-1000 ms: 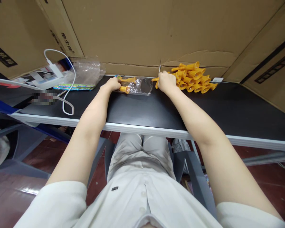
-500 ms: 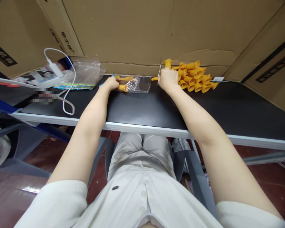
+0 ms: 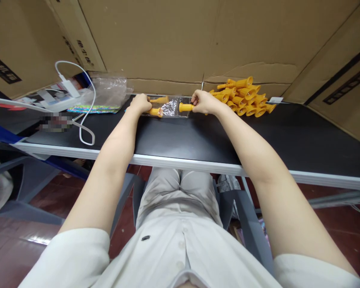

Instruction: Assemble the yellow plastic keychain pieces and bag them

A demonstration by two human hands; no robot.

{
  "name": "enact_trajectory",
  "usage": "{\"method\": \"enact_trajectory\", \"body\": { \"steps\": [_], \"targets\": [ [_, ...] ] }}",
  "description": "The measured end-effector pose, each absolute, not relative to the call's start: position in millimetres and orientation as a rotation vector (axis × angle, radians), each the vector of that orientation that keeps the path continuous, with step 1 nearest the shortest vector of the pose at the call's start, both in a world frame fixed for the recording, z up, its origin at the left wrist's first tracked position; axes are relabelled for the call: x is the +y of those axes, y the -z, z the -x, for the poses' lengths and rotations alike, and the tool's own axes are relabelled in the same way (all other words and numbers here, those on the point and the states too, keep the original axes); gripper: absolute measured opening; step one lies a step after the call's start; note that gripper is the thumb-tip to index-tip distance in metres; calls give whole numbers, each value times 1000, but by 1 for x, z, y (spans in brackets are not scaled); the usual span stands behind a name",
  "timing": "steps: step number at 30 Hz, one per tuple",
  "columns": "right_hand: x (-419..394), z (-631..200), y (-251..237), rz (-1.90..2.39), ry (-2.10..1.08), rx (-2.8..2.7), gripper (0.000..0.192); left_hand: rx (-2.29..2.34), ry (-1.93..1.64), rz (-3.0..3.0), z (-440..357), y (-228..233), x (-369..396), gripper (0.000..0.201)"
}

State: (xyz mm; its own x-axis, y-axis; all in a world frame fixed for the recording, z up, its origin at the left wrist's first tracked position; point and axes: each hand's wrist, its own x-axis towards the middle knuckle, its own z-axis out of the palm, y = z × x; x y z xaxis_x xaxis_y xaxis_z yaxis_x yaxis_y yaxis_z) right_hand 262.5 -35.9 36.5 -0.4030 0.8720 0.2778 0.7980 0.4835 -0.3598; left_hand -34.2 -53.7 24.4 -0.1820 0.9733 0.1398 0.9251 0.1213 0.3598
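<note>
My left hand (image 3: 140,103) is closed on the left end of a clear plastic bag (image 3: 171,107) lying on the black table. Two yellow trumpet-shaped plastic toys show in the bag beside my left fingers; their left ends are hidden by the hand. Pinched in my right hand (image 3: 204,102) by its thin end is another yellow toy trumpet (image 3: 185,107), its wide end pointing left at the bag's right end. Whether its tip is inside the bag or on top of it, I cannot tell. Right behind that hand lies a pile of yellow toy trumpets (image 3: 246,98).
A stack of clear bags with colourful headers (image 3: 108,96) lies at the left, near a white cable (image 3: 93,92) and a white charger. Cardboard walls (image 3: 156,40) stand close behind the table. A pale metal edge (image 3: 180,162) runs along the front.
My right hand has moved left from the pile to the bag's right end, bringing a yellow toy trumpet with it, now lying level. My left hand stays at the bag.
</note>
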Motion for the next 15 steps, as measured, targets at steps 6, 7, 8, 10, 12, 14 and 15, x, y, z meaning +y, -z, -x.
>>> {"method": "enact_trajectory", "body": {
  "steps": [6,7,8,10,12,14,15],
  "targets": [
    [-56,-245,-31,1355,-252,-2374,32,2107,-851,-2010,33,-8,-41,68],
    [-58,-243,-30,1346,-219,-2406,32,2065,-834,-2029,32,-6,-40,69],
    [-59,-243,-30,1345,-166,-2438,32,2038,-805,-2039,32,-5,-38,69],
    [-59,-245,-32,1374,-20,-2485,29,2018,-736,-2035,32,-4,-37,69],
    [-60,-249,-37,1448,95,-2502,25,2020,-685,-2027,31,-4,-36,70],
    [-62,-253,-42,1551,95,-2525,19,2016,-658,-2046,32,-4,-35,70],
    [-63,-254,-44,1598,60,-2541,16,2007,-645,-2063,33,-4,-34,71]
  ]
}}
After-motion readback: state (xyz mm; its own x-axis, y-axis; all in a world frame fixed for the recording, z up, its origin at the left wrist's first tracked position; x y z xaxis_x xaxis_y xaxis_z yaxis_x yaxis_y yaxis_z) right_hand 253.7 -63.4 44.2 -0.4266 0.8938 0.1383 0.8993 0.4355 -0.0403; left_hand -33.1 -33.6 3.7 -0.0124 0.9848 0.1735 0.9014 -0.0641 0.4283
